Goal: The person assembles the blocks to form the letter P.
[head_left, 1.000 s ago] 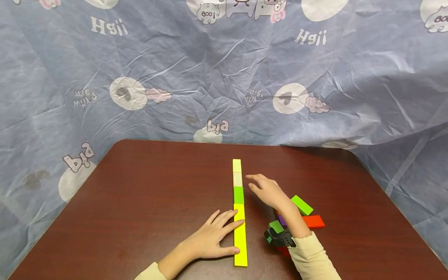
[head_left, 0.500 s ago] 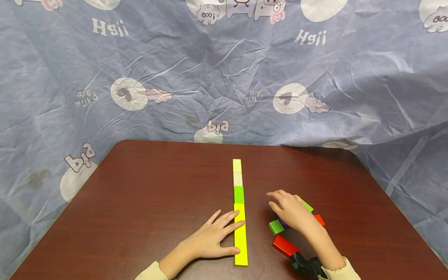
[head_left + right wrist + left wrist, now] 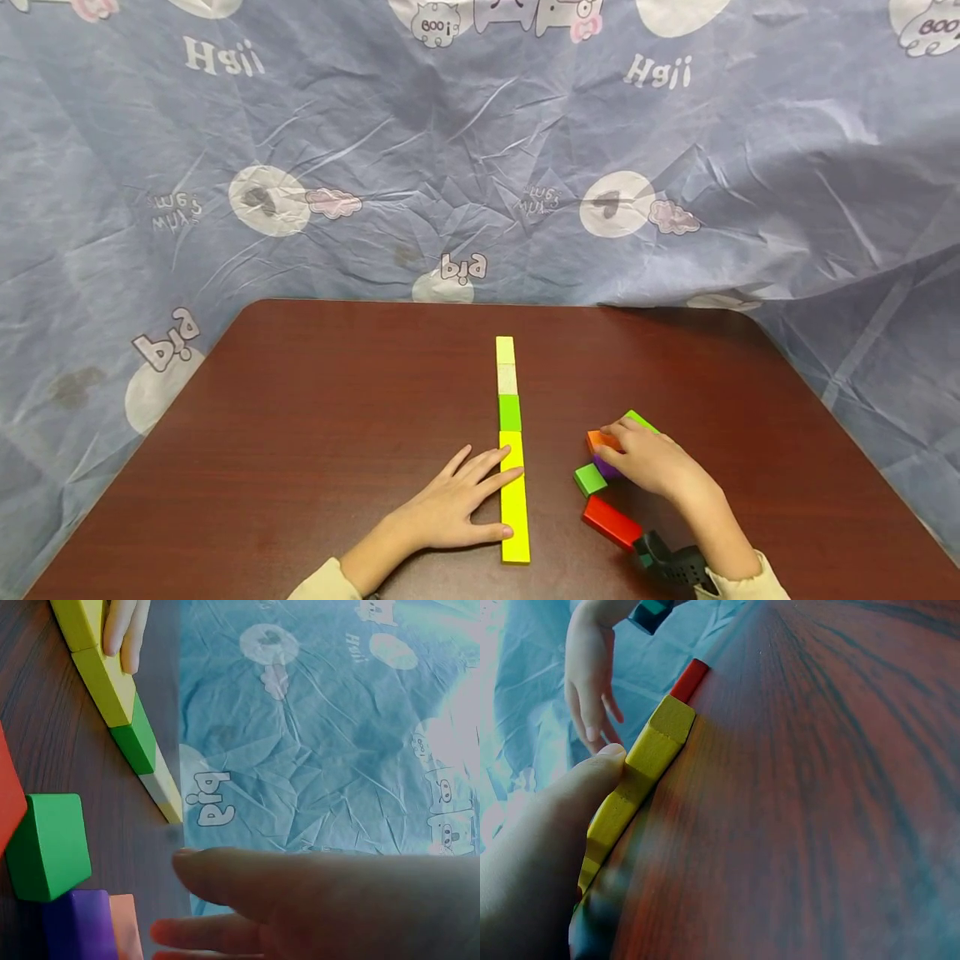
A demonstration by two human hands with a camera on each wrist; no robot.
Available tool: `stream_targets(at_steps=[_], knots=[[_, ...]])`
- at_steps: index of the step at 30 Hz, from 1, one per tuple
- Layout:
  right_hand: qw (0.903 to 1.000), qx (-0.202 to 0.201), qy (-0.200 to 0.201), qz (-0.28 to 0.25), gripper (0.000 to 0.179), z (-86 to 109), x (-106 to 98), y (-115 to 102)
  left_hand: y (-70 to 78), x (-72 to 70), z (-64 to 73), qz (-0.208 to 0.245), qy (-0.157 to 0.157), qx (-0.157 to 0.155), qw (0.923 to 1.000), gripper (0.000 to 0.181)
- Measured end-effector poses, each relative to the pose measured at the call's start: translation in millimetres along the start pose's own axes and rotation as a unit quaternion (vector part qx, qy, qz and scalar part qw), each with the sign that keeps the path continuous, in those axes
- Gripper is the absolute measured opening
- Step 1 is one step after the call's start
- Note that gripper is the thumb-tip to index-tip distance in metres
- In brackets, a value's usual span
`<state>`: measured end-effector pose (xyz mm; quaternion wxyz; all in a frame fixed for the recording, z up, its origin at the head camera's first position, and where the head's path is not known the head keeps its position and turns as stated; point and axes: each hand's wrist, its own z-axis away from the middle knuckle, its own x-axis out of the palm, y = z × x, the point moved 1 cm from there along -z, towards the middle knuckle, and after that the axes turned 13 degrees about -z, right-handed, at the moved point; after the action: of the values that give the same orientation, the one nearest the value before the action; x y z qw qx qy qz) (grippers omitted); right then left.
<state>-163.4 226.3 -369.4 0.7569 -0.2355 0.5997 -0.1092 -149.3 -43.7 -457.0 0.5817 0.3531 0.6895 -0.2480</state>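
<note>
A straight row runs away from me on the table, with long yellow blocks point(image 3: 513, 504) nearest, then a green block point(image 3: 509, 412), a pale wooden block point(image 3: 507, 379) and a light yellow block point(image 3: 505, 350). My left hand point(image 3: 453, 508) rests spread on the yellow blocks, fingertips and thumb on them. To the right of the row, my right hand point(image 3: 652, 458) hovers with loosely bent fingers over a loose pile. Its fingertips overlap an orange block point(image 3: 597, 439) in the head view; a purple block point(image 3: 604, 469) lies under the thumb. In the right wrist view thumb and fingers stand apart.
Around the right hand lie a small green block point(image 3: 590, 480), a red block point(image 3: 611, 522) and a light green block point(image 3: 641, 422) partly hidden by the hand. A printed grey-blue cloth point(image 3: 420, 167) hangs behind the dark brown table point(image 3: 337, 375).
My right hand has drawn back from beside the far part of the row, moving right and toward me to the loose blocks. The left hand has stayed on the yellow blocks.
</note>
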Motion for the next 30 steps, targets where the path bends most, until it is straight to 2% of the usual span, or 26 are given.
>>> stream_targets(at_steps=[3,6,14,18,21,25,30], knots=[[0.9997,0.011,-0.022,0.001,0.043,0.2,0,0,-0.5,0.3,-0.5,0.002,0.000,0.002,1.0000,0.068],[0.9996,0.004,-0.029,0.003,0.042,-1.4,3,-1,-0.5,0.4,-0.4,0.003,-0.001,0.002,1.0000,0.068],[0.9989,-0.042,-0.013,-0.019,0.044,-10.8,22,-6,-0.3,0.4,0.9,0.009,-0.006,-0.003,0.9999,0.068],[0.9963,-0.069,-0.014,-0.048,0.045,-18.7,33,-8,-0.1,1.0,1.5,0.015,-0.010,-0.007,0.9998,0.068],[0.9944,-0.087,0.008,-0.059,0.042,-23.1,39,-9,0.4,0.8,1.8,0.020,-0.012,-0.006,0.9997,0.068],[0.9946,-0.081,0.058,-0.030,0.039,-22.6,40,-13,0.4,0.7,1.7,0.022,-0.015,-0.004,0.9996,0.068],[0.9970,-0.057,0.052,0.000,0.044,-22.4,44,-15,-0.3,-0.3,0.2,0.018,-0.011,-0.004,0.9998,0.068]])
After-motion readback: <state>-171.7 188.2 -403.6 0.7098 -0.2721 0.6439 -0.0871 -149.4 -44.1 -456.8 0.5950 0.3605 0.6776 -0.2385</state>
